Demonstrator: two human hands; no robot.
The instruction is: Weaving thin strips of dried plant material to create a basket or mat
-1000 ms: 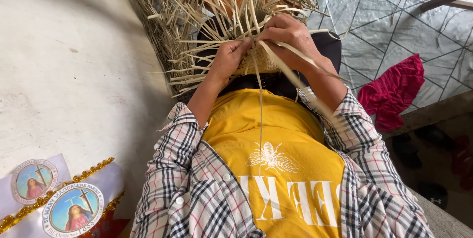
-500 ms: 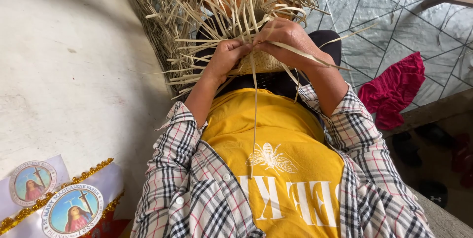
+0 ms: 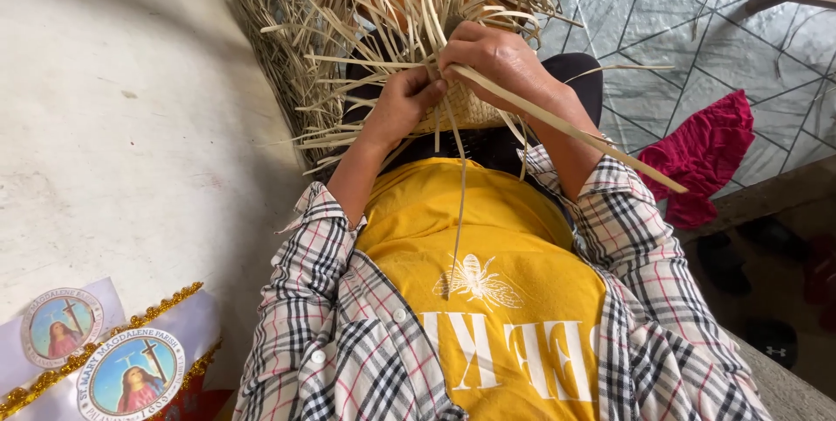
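We see pale straw-coloured strips (image 3: pixel 409 3) fanning out from a tan woven piece (image 3: pixel 475 107). Our shirt (image 3: pixel 488 255) is bright yellow with a white insect motif and white lettering, under an overshirt (image 3: pixel 331 334) checked in white, black, grey and thin red lines. A crumpled cloth (image 3: pixel 705 151) is deep magenta. The floor covering (image 3: pixel 688 29) is grey-green with dark angular lines. The wall (image 3: pixel 113 107) is off-white. A white banner (image 3: pixel 157 360) has gold trim and round pale blue emblems.

Two hands, the left hand (image 3: pixel 402 101) and the right hand (image 3: pixel 496 57), meet on one woven piece (image 3: pixel 470 107). Too many straw strips (image 3: pixel 409 3) to count stick out above them. One red cloth (image 3: pixel 701 155) lies right of the right hand.
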